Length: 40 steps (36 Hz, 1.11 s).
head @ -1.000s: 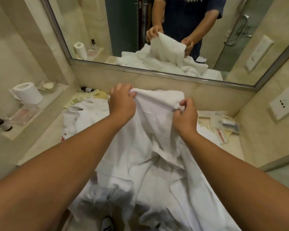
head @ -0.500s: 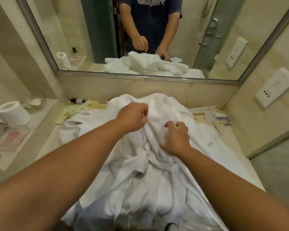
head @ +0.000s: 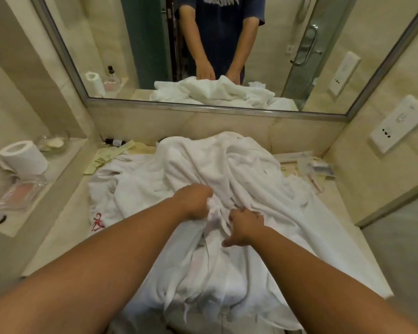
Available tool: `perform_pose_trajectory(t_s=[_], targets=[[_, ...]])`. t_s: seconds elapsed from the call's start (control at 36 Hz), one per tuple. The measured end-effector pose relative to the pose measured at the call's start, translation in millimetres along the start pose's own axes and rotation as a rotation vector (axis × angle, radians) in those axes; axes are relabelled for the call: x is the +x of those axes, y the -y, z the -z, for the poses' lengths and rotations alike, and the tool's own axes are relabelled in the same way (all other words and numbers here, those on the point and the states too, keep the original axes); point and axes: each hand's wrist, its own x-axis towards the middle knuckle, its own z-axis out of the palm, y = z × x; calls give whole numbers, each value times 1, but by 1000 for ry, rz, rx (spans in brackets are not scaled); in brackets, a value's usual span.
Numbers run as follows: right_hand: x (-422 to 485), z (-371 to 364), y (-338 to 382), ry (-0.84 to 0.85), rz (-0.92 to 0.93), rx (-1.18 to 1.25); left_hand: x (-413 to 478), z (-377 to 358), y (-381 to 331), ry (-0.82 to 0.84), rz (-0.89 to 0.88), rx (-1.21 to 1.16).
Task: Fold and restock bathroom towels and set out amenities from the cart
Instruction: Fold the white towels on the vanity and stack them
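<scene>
1 rumpled towel (head: 227, 169) lengthwise toward mirror (head: 140, 44)

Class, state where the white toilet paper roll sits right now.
In the head view, the white toilet paper roll lies on the left ledge, between a glass dish and a clear pink-tinted tray.

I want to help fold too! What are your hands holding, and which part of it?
The white towel. The left hand grips a bunched fold near its middle; the right hand curls its fingers into the crumpled folds beside it.
</scene>
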Motion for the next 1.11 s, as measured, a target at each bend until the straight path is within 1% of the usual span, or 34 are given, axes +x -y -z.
perform_pose_trajectory(t_s=[0.03,0.11,0.17,0.19,0.25,0.28,0.33,0.39,0.44,0.5,0.56,0.61,0.67,0.72,0.81,0.86,0.92,1.0,1.06,1.11], targets=[[-1,1,-3,1,3,-16,0,11,-1,-88,3,-108],[-3,5,-11,-10,13,-71,-1,49,-6,-432,56,-385],[-4,10,-15,-19,26,-98,-1,76,-11,-644,103,-493],[-4,12,-17,-19,37,-67,-3,89,-14,-726,124,-532],[-3,18,-25,-48,39,108,-6,113,-22,-846,149,-570],[-2,22,-30,-98,22,249,-8,122,-26,-890,153,-579],[0,31,-40,-254,-41,547,-12,136,-29,-954,170,-593],[-2,45,-49,-399,-146,781,-15,146,-29,-997,184,-594],[-5,63,-58,-538,-232,932,-17,153,-29,-1001,194,-571],[-9,84,-65,-645,-290,1048,-19,156,-27,-948,227,-512],[-12,107,-71,-747,-319,1152,-21,158,-21,-900,279,-391],[-11,128,-79,-853,-342,1234,-21,158,-12,-931,311,-254],[-12,146,-88,-935,-339,1295,-22,158,-1,-985,365,-230],[-20,160,-95,-960,-292,1251,-23,159,10,-1061,464,-309],[-26,170,-113,-865,-189,1002,-25,165,25,-1171,582,-499],[-27,169,-124,-805,-169,801,-27,170,33,-1211,645,-616],[-26,168,-131,-826,-201,735,-29,172,38,-1249,655,-711],[-29,173,-129,-958,-302,859,-29,168,36,-1250,619,-823],[-30,178,-125,-991,-370,1050,-24,161,34,-1194,575,-895],[-30,181,-118,-963,-403,1281,-20,157,29,-1088,520,-926]])
